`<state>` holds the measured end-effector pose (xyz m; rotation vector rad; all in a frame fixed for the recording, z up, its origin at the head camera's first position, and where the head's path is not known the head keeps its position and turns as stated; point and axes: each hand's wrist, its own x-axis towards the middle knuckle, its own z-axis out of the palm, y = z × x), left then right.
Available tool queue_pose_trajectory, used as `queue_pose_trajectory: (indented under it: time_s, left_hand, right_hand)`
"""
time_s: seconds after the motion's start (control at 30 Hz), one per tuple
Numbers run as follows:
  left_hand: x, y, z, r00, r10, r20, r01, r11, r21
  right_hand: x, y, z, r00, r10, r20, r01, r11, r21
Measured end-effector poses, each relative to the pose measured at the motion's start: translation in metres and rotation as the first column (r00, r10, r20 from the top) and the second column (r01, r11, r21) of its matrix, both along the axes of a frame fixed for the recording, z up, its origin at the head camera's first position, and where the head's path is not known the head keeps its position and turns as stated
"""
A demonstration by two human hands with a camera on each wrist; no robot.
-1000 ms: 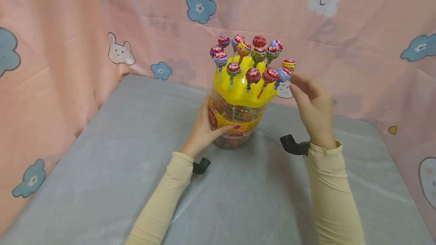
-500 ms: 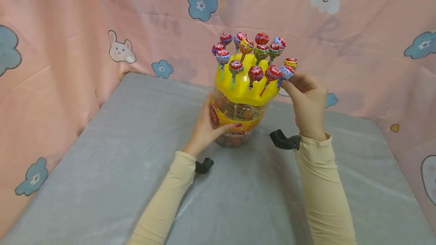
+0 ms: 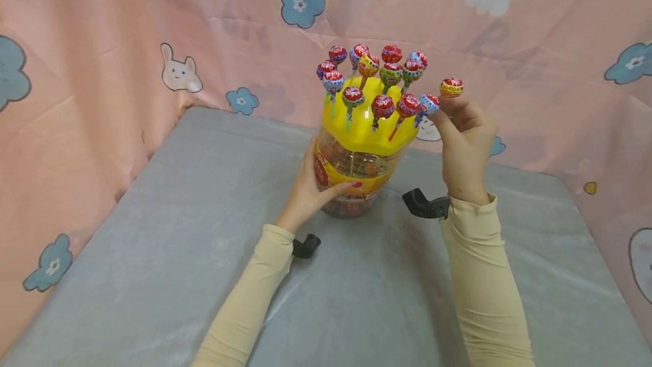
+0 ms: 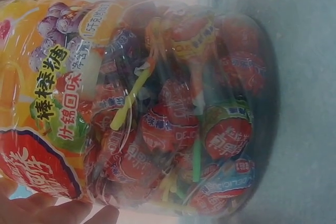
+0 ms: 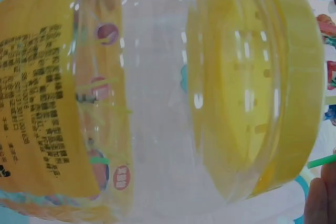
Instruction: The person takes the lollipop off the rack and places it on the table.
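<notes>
A clear plastic jar with a yellow lid stands tilted on the table in the head view. Several wrapped lollipops stick up from holes in the lid. My left hand grips the jar's left side, thumb across the front label. Beside the lid's right edge, my right hand pinches a lollipop with a yellow and red wrapper. Its green stick shows in the right wrist view, its end just off the lid. Loose lollipops fill the jar's lower part.
A grey cloth covers the table. Behind it hangs a pink curtain printed with flowers, clouds and a rabbit. A black wrist camera mount juts from the right sleeve, another from the left.
My right hand has closed in on the lid's edge and taken hold of the yellow and red lollipop, which has moved up and to the right, out of the lid. The left hand keeps its grip.
</notes>
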<state>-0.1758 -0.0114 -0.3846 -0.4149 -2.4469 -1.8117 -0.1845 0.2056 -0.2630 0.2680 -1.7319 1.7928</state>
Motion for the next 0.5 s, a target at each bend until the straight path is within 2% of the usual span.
queue_pose_trajectory:
  time_s: [0.13,0.27,0.37,0.5]
  left_hand:
    - [0.0,0.0,-0.001,1.0,0.002,0.0,-0.002,1.0,-0.007]
    - [-0.001,0.0,-0.001,1.0,0.0,0.007,0.0,1.0,-0.011]
    - [0.0,-0.001,0.0,1.0,-0.003,0.015,0.003,1.0,-0.008]
    - [-0.001,-0.002,0.0,1.0,-0.011,0.015,0.011,1.0,-0.014]
  right_hand:
    - [0.002,0.006,-0.003,0.999,0.032,-0.015,-0.033,0.997,-0.072]
    - [0.009,0.016,-0.012,0.999,0.032,0.0,-0.032,0.993,-0.115]
    - [0.014,0.023,-0.027,0.999,0.021,0.03,-0.017,0.992,-0.125]
    - [0.022,0.03,-0.055,0.994,-0.016,0.11,0.026,0.995,-0.091]
